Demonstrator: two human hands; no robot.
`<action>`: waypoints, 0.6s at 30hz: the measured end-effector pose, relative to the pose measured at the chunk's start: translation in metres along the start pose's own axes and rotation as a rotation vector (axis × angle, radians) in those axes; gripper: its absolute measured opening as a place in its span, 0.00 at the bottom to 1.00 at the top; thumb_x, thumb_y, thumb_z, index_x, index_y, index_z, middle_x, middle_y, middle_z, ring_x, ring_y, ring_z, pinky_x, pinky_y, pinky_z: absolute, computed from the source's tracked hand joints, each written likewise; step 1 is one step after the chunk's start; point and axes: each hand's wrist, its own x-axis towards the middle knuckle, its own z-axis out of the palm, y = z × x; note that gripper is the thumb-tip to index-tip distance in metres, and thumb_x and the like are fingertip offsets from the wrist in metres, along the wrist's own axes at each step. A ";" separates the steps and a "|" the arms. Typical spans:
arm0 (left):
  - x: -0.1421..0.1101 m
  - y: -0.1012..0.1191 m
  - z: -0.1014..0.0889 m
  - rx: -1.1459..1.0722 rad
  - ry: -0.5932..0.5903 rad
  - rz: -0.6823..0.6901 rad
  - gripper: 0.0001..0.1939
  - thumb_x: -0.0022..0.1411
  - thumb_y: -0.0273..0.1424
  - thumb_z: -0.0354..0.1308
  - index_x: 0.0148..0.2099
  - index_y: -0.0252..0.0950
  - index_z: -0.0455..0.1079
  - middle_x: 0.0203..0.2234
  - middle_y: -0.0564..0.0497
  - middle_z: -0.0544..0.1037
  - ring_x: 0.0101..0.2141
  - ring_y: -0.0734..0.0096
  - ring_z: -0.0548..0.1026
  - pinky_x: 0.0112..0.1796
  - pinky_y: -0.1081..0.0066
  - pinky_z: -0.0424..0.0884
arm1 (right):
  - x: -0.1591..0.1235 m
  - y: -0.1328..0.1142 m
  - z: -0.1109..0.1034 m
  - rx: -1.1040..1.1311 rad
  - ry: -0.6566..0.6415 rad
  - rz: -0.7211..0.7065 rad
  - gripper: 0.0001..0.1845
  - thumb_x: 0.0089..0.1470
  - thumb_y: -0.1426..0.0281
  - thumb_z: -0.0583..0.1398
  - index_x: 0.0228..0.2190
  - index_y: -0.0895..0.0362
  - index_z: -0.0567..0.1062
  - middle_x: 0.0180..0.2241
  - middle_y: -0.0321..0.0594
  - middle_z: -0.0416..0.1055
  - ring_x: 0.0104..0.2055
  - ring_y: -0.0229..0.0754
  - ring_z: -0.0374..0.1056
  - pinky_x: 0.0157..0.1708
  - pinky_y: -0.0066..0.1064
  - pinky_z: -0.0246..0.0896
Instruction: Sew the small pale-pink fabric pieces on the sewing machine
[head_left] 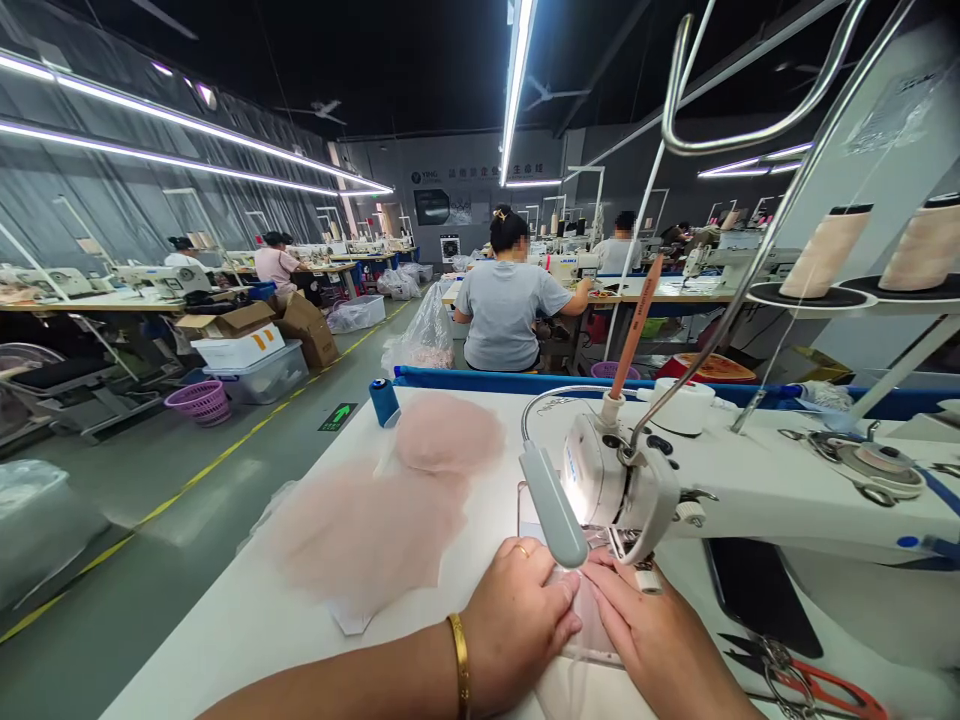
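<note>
My left hand (517,610), with a ring and a gold bangle, is closed on a strip of sheer pale fabric (589,625) just in front of the sewing machine (600,470). Close beside it, my right hand (637,615) has its fingers pressed together on the same fabric. The needle area is mostly hidden by the grey lamp (556,510) and my fingers. Two piles of sheer pink fabric, a nearer pile (367,530) and a farther pile (450,432), lie on the white table to the left.
Right of my hands are a black phone (761,595) and red-handled scissors (825,690). A blue thread spool (383,402) stands at the table's far left corner. Thread cones (829,250) sit on a stand. A person in grey (504,310) sits ahead.
</note>
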 end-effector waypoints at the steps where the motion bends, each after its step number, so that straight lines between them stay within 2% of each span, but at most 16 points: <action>1: 0.000 0.000 -0.002 -0.003 -0.009 -0.004 0.10 0.70 0.34 0.65 0.49 0.35 0.76 0.41 0.43 0.79 0.41 0.52 0.76 0.43 0.54 0.78 | 0.000 0.000 0.000 0.006 -0.003 -0.005 0.22 0.68 0.73 0.51 0.50 0.53 0.83 0.52 0.51 0.81 0.49 0.54 0.81 0.42 0.43 0.80; 5: 0.001 -0.003 -0.018 -0.020 -0.088 -0.014 0.15 0.70 0.40 0.67 0.51 0.36 0.74 0.46 0.42 0.79 0.44 0.50 0.76 0.46 0.53 0.75 | -0.001 0.002 -0.003 0.051 -0.013 -0.045 0.20 0.67 0.75 0.52 0.50 0.53 0.80 0.53 0.50 0.80 0.51 0.52 0.79 0.45 0.40 0.77; 7: -0.002 -0.008 -0.026 -0.042 -0.157 0.027 0.23 0.63 0.47 0.72 0.51 0.37 0.74 0.49 0.42 0.79 0.46 0.48 0.76 0.48 0.52 0.73 | -0.001 0.002 -0.008 0.083 -0.041 -0.062 0.19 0.66 0.76 0.53 0.51 0.53 0.79 0.54 0.49 0.79 0.53 0.52 0.77 0.49 0.39 0.75; 9: -0.009 -0.015 -0.025 -0.067 -0.213 0.131 0.28 0.56 0.48 0.76 0.50 0.38 0.73 0.50 0.44 0.78 0.47 0.47 0.76 0.49 0.53 0.71 | 0.001 0.000 -0.018 0.143 -0.116 -0.067 0.12 0.66 0.71 0.60 0.50 0.53 0.78 0.54 0.48 0.79 0.54 0.52 0.75 0.51 0.40 0.72; 10: -0.012 -0.020 -0.020 -0.074 -0.218 0.196 0.24 0.56 0.43 0.77 0.49 0.40 0.73 0.50 0.47 0.79 0.47 0.49 0.76 0.48 0.57 0.70 | 0.003 -0.001 -0.024 0.185 -0.174 -0.067 0.12 0.64 0.65 0.65 0.48 0.53 0.77 0.53 0.46 0.79 0.53 0.53 0.74 0.52 0.41 0.71; 11: -0.015 -0.025 -0.013 -0.063 -0.176 0.238 0.19 0.57 0.37 0.76 0.46 0.41 0.73 0.49 0.49 0.79 0.46 0.51 0.76 0.46 0.59 0.68 | 0.005 -0.003 -0.031 0.239 -0.248 -0.087 0.18 0.60 0.58 0.70 0.46 0.53 0.77 0.51 0.43 0.80 0.51 0.53 0.74 0.52 0.40 0.70; 12: -0.017 -0.030 -0.005 -0.053 -0.145 0.259 0.16 0.58 0.31 0.74 0.47 0.42 0.73 0.49 0.50 0.79 0.45 0.53 0.76 0.46 0.60 0.67 | 0.008 -0.005 -0.037 0.271 -0.304 -0.095 0.23 0.55 0.53 0.73 0.45 0.53 0.76 0.50 0.41 0.80 0.51 0.52 0.74 0.52 0.40 0.70; 13: -0.017 -0.034 0.002 -0.057 -0.095 0.218 0.17 0.57 0.27 0.72 0.47 0.42 0.73 0.50 0.50 0.79 0.44 0.54 0.76 0.46 0.60 0.66 | 0.011 -0.006 -0.043 0.285 -0.391 -0.122 0.25 0.56 0.52 0.72 0.48 0.52 0.75 0.53 0.40 0.79 0.52 0.51 0.73 0.54 0.40 0.68; 15: -0.014 -0.037 0.007 -0.168 -0.099 0.175 0.16 0.56 0.23 0.66 0.46 0.42 0.72 0.49 0.49 0.78 0.42 0.55 0.74 0.46 0.61 0.65 | 0.016 -0.009 -0.054 0.302 -0.453 -0.140 0.26 0.59 0.53 0.71 0.52 0.52 0.72 0.57 0.40 0.76 0.58 0.49 0.70 0.60 0.40 0.63; 16: -0.011 -0.035 0.004 -0.241 -0.114 0.166 0.14 0.56 0.21 0.62 0.44 0.41 0.71 0.46 0.49 0.78 0.41 0.57 0.74 0.44 0.62 0.65 | 0.016 -0.011 -0.058 0.309 -0.450 -0.131 0.23 0.62 0.55 0.70 0.51 0.52 0.72 0.56 0.41 0.75 0.59 0.49 0.69 0.62 0.41 0.61; 18: -0.004 -0.024 -0.010 -0.374 -0.124 0.152 0.10 0.61 0.19 0.53 0.39 0.40 0.67 0.39 0.50 0.76 0.38 0.61 0.72 0.40 0.66 0.65 | 0.014 -0.016 -0.062 0.342 -0.379 -0.088 0.10 0.66 0.63 0.65 0.47 0.53 0.74 0.51 0.40 0.77 0.55 0.49 0.70 0.60 0.42 0.62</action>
